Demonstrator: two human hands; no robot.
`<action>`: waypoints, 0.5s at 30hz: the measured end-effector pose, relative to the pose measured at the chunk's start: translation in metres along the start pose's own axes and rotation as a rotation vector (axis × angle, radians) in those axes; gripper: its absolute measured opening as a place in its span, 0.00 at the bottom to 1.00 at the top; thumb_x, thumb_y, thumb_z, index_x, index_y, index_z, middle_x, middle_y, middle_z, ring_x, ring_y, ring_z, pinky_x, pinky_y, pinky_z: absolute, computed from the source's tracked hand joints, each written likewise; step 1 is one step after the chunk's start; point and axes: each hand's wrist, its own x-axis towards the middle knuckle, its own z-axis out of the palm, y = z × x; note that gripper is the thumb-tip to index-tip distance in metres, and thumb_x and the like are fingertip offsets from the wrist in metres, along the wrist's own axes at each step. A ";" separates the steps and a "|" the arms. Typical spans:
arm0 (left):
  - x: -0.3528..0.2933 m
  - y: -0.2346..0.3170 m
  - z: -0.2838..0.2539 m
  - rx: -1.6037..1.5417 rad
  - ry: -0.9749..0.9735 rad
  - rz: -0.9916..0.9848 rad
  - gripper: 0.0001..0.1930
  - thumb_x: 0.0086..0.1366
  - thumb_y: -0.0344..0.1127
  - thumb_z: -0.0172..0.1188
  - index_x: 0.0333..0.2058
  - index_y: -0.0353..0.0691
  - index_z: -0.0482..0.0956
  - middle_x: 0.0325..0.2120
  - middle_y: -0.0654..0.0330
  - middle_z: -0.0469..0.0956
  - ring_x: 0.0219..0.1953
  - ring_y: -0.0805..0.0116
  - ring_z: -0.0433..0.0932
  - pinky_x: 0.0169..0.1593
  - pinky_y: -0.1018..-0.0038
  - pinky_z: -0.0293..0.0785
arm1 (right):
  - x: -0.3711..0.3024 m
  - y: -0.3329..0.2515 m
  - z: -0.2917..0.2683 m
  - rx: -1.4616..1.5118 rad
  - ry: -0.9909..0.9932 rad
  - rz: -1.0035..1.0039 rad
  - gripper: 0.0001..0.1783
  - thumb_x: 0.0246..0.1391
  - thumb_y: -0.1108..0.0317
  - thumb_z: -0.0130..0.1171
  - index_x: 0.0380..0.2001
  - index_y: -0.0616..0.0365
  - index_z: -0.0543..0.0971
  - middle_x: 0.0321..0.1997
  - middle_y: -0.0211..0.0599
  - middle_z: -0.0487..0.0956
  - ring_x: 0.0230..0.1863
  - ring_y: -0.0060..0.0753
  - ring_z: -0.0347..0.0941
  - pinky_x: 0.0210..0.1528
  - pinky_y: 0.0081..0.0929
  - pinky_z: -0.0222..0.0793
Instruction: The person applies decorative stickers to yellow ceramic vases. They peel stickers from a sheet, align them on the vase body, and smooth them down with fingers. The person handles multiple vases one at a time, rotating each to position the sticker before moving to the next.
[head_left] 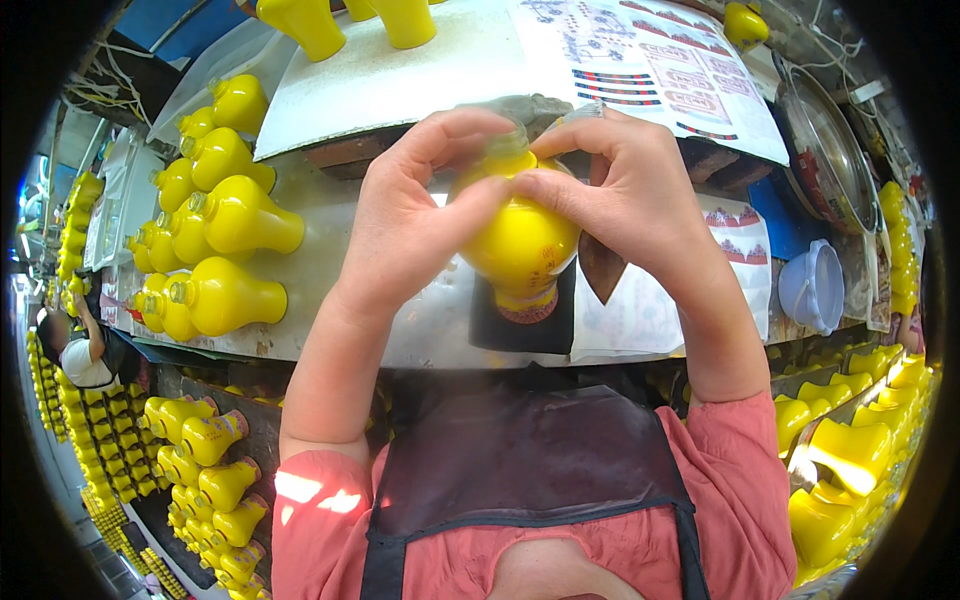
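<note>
A glossy yellow vase-shaped bottle [520, 245] is between my hands over the table's near edge. Its neck points away from me; the base, ringed by a dark patterned band, faces me. My left hand [425, 195] curls around the neck and shoulder, thumb pressed on the yellow surface. From the other side my right hand [625, 175] presses its thumb at the base of the neck. Tucked in the right hand is a flat tool with a brown pointed end [601, 268] below the palm; its exact kind is unclear. A black pad [520, 325] lies beneath the bottle.
Several yellow bottles [235, 297] lie on the left of the table. A white board [400, 90] holds printed decal sheets [650, 50]. At right stand a pale blue bucket [812, 285] and a round metal pan [830, 140]. Bottle racks flank me; another person [85, 355] is far left.
</note>
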 end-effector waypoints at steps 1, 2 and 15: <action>0.000 0.000 0.000 0.009 -0.006 0.005 0.18 0.60 0.24 0.64 0.51 0.36 0.81 0.43 0.65 0.82 0.47 0.77 0.77 0.57 0.75 0.72 | 0.001 0.000 -0.001 0.060 -0.038 0.031 0.11 0.60 0.67 0.66 0.39 0.66 0.86 0.33 0.36 0.84 0.34 0.22 0.79 0.37 0.20 0.73; 0.000 0.000 -0.001 0.017 -0.012 0.010 0.18 0.60 0.24 0.64 0.51 0.36 0.81 0.43 0.65 0.82 0.47 0.76 0.77 0.58 0.75 0.72 | 0.002 0.002 -0.002 0.119 -0.077 0.061 0.12 0.60 0.66 0.66 0.39 0.66 0.86 0.33 0.36 0.84 0.35 0.21 0.79 0.38 0.20 0.73; -0.003 -0.011 -0.022 -0.179 -0.007 -0.094 0.20 0.64 0.23 0.65 0.55 0.37 0.75 0.53 0.48 0.82 0.54 0.64 0.80 0.63 0.66 0.75 | -0.021 -0.001 0.013 0.257 -0.271 0.100 0.49 0.44 0.51 0.75 0.68 0.62 0.69 0.56 0.55 0.78 0.52 0.45 0.79 0.56 0.32 0.74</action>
